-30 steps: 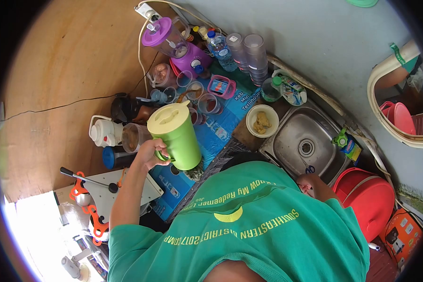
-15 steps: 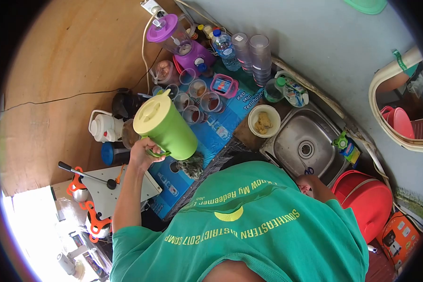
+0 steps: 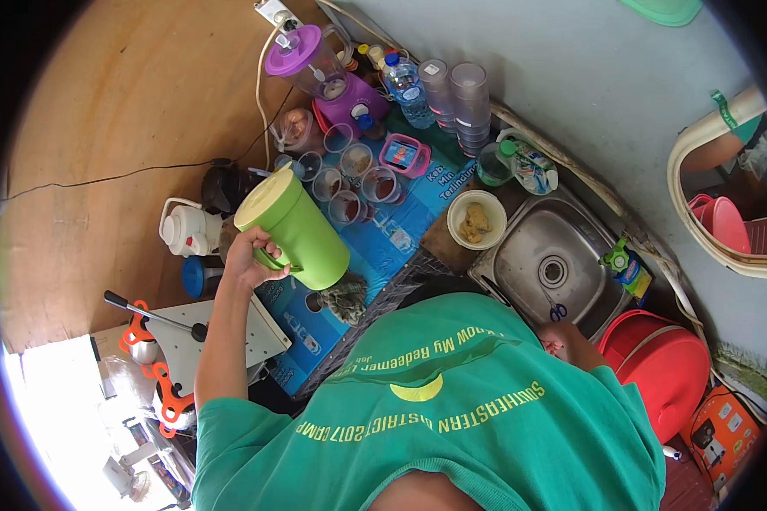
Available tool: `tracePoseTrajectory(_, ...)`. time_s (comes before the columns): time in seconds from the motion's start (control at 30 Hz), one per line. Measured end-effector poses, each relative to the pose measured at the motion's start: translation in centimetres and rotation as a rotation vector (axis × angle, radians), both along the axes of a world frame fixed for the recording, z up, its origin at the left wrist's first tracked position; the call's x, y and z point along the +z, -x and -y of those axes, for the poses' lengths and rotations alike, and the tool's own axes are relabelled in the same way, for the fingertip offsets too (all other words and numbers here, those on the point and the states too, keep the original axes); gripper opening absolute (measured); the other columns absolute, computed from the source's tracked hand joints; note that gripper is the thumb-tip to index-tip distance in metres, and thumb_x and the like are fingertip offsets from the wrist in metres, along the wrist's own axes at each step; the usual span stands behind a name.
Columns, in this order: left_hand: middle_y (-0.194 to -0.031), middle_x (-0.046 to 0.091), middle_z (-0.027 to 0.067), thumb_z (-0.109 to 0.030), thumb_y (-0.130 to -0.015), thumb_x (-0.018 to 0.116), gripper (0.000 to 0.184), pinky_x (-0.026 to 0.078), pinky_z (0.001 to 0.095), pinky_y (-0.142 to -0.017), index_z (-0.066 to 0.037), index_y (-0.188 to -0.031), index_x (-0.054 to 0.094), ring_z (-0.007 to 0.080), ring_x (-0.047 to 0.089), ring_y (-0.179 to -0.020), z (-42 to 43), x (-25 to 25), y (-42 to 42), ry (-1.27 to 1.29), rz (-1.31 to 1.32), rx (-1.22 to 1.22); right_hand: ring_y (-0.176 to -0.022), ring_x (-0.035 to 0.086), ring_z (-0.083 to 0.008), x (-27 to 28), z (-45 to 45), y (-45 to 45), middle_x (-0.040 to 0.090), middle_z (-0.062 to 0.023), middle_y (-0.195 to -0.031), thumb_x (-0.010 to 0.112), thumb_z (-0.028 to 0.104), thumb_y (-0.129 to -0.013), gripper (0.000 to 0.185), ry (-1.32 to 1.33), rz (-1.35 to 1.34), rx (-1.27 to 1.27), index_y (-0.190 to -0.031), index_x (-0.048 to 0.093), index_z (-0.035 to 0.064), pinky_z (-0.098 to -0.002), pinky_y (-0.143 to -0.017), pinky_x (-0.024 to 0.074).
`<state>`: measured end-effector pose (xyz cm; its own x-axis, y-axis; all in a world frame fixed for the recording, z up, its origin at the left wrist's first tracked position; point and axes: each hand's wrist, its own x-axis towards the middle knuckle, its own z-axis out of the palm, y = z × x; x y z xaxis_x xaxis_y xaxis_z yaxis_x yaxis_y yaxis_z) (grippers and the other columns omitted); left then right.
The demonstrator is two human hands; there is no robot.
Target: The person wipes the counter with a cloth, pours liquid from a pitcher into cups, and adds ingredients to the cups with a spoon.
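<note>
My left hand (image 3: 257, 257) is wrapped round the handle of a green pitcher (image 3: 302, 234) with a pale yellow lid, tilted over the blue-covered table (image 3: 389, 230). Beside the pitcher stand several clear plastic cups, among them one with dark red contents (image 3: 382, 185). A crumpled dark cloth (image 3: 343, 300) lies just below the pitcher's base. At the near edge of the metal sink (image 3: 528, 255) is my right hand (image 3: 557, 342), partly hidden by the shirt; its fingers are curled, and what they hold, if anything, cannot be made out. Blue-handled scissors (image 3: 557, 312) lie in the sink close by.
A white bowl (image 3: 476, 220) with yellowish food sits left of the sink. Behind the cups are a purple blender (image 3: 349, 102), a water bottle (image 3: 407, 92) and stacked cups (image 3: 470, 106). A red bucket (image 3: 660, 366) stands at right, a lever-handled metal device (image 3: 217, 336) at left.
The pitcher in my left hand has moved left and tilted, its lid end now farther left, uncovering more of the cups. My right hand has stayed near the sink edge.
</note>
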<state>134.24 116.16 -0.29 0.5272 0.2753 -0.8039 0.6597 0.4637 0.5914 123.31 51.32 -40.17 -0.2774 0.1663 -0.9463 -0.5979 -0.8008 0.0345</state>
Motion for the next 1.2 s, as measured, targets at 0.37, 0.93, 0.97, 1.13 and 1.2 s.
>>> tracePoseTrajectory(0.37, -0.063, 0.049, 0.0, -0.02, -0.084, 0.058, 0.033, 0.047, 0.053, -0.073, -0.02, -0.057, 0.039, 0.016, 0.052, -0.065, 0.1, 0.2, -1.2, 0.052, -0.037, -0.017, -0.057, 0.05, -0.0182, 0.5, 0.4, -0.9, 0.042, 0.0013, -0.056, 0.059, 0.032, -0.094, 0.029, -0.025, 0.005, -0.002, -0.073, 0.055, 0.0126, -0.0512, -0.077, 0.0579)
tracePoseTrajectory(0.93, -0.062, 0.047, 0.0014, -0.022, -0.086, 0.059, 0.033, 0.046, 0.0534, -0.078, -0.019, -0.059, 0.042, 0.0176, 0.05, -0.067, 0.8, 0.6, -1.6, 0.05, -0.063, -0.027, -0.056, 0.048, -0.0183, -0.3, 0.0, -0.4, 0.04, 0.0013, -0.056, 0.061, 0.035, -0.092, 0.031, -0.031, -0.018, 0.006, -0.07, 0.054, 0.0137, -0.0498, -0.075, 0.0586)
tracePoseTrajectory(0.97, -0.062, 0.047, 0.0015, -0.023, -0.087, 0.059, 0.033, 0.046, 0.0533, -0.078, -0.019, -0.059, 0.042, 0.0177, 0.05, -0.067, 0.8, 0.6, -1.6, 0.056, -0.068, -0.024, -0.057, 0.048, -0.0183, -0.3, 0.0, -0.4, 0.04, 0.0013, -0.056, 0.061, 0.035, -0.092, 0.032, -0.023, 0.002, 0.009, -0.069, 0.054, 0.0138, -0.0499, -0.074, 0.0588)
tracePoseTrajectory(1.13, -0.061, 0.048, 0.002, -0.026, -0.089, 0.059, 0.035, 0.045, 0.0532, -0.079, -0.019, -0.058, 0.043, 0.018, 0.051, -0.067, 1.2, 0.9, -1.7, 0.035, -0.08, -0.036, -0.057, 0.049, -0.0184, 0.3, -0.3, -0.7, 0.04, 0.0016, -0.056, 0.061, 0.035, -0.092, 0.032, -0.008, 0.032, 0.014, -0.069, 0.053, 0.0138, -0.0495, -0.073, 0.0591)
tracePoseTrajectory(1.2, -0.061, 0.049, 0.0024, -0.029, -0.091, 0.058, 0.037, 0.044, 0.0532, -0.079, -0.018, -0.058, 0.044, 0.0179, 0.051, -0.067, 1.1, 0.8, -1.8, 0.049, -0.085, -0.027, -0.056, 0.048, -0.0183, 0.8, -0.7, -0.9, 0.039, 0.0019, -0.055, 0.06, 0.034, -0.092, 0.032, 0.009, 0.015, 0.011, -0.069, 0.053, 0.0138, -0.0496, -0.074, 0.0585)
